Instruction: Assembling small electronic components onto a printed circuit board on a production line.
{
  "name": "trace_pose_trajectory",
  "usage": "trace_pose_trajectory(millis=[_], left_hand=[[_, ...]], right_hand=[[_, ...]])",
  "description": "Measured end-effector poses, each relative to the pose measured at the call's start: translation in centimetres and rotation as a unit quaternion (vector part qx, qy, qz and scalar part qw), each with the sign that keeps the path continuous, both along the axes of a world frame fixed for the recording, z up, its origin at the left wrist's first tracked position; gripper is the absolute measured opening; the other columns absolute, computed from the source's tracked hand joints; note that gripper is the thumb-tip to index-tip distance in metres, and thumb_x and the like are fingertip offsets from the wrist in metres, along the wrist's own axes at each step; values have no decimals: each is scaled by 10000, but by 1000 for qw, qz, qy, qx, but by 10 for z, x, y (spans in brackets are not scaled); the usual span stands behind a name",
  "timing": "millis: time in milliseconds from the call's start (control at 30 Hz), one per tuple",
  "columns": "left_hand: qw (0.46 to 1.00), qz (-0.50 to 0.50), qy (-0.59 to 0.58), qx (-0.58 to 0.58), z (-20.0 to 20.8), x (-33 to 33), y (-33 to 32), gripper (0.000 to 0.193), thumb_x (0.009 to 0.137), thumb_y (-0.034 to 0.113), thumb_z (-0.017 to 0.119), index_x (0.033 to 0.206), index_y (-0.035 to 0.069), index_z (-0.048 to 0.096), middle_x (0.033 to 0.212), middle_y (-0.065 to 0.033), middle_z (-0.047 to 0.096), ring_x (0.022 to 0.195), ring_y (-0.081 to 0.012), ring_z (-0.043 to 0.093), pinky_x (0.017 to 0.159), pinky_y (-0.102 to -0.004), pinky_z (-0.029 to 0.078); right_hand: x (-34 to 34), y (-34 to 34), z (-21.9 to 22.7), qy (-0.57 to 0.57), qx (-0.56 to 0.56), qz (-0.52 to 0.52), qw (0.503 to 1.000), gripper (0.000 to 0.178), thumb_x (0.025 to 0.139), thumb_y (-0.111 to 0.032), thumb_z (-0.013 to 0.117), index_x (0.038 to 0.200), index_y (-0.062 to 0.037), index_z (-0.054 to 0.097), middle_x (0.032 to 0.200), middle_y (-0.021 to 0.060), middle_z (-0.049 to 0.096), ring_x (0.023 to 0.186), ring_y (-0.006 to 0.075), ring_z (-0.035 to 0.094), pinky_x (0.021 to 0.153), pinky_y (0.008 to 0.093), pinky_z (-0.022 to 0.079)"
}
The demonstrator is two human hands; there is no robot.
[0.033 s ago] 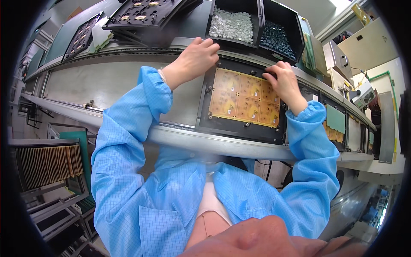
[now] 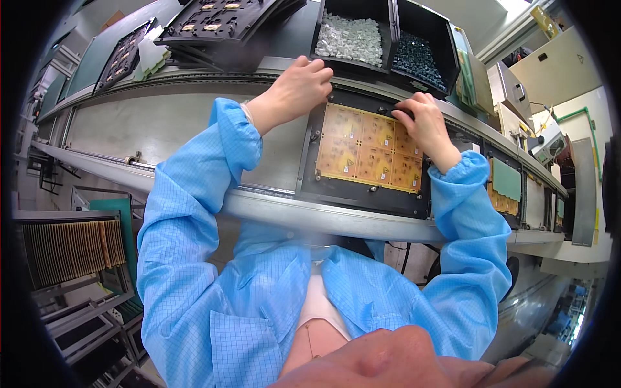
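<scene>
Left hand (image 2: 294, 90): loosely curled, knuckles up, resting on the upper left corner of the black carrier frame (image 2: 310, 169). Fingertips press at the frame's top edge; whether anything is pinched beneath them cannot be told. Right hand (image 2: 424, 123): fingers bent and closed down onto the upper right edge of the yellow circuit panel (image 2: 369, 150), appearing to seat or place a small dark part there; the part itself is hidden under the fingers.

The panel lies flat inside the carrier frame, which sits on the conveyor rail (image 2: 310, 216) directly in front of the person. Judged step: hand insertion of components at the panel's far edge, with the left hand steadying the carrier. The next move likely calls for a precise downward press by the right fingertips, with the frame held from shifting.

Surroundings: two black bins stand just beyond the frame, one with pale parts (image 2: 349, 37), one with dark parts (image 2: 417, 58), both within easy reach. Stacked black trays (image 2: 220, 22) lie further left. A second carrier with a green board (image 2: 506, 181) follows on the right, close to the right sleeve. No obstruction lies between hands and bins.
</scene>
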State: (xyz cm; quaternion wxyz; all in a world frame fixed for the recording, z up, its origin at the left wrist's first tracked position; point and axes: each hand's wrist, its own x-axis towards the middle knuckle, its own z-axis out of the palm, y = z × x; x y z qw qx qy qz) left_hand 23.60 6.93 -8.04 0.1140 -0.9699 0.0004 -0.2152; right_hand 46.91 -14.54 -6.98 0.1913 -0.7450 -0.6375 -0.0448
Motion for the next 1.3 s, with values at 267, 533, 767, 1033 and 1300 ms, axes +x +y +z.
trace_pose_trajectory(millis=[267,533,767,1033,1300], left_hand=[[995,36,91,-20,8,26,-10,44,698,158,722,694,114,719,823,-23,680,896,-228,645,781,-366,487],[919,197,158,-301,19,31,-25,218,778,162,656,780,-52,703,884,-236,702,913,-411,682,837,-482,556],[939,188,92,-273,2,32,-30,230,789,181,684,754,-46,701,889,-211,704,928,-393,667,852,-472,555],[984,0,0,-180,-1,-3,-23,289,773,346,804,858,84,718,976,-57,622,1007,-284,587,849,-395,515],[957,-198,28,-209,-8,-24,-18,213,818,312,771,839,119,683,926,3,603,945,-204,557,830,-350,436]], right_hand=[[-6,18,-7,-12,-55,-19,998,138,844,-133,756,905,-10,748,903,132,626,982,333,576,869,415,495],[2,28,-4,-31,-79,32,996,104,833,-104,738,862,-5,747,886,140,660,977,332,595,864,418,510],[-10,42,18,-10,-211,-34,977,159,813,-150,739,814,6,769,852,203,724,877,363,701,812,421,564],[-4,3,16,117,-130,-60,983,257,879,-204,762,1006,19,748,882,197,735,793,292,719,725,365,565],[44,-91,-22,82,-2,-200,976,308,937,-281,717,1020,15,734,888,194,735,770,294,711,723,377,550]])
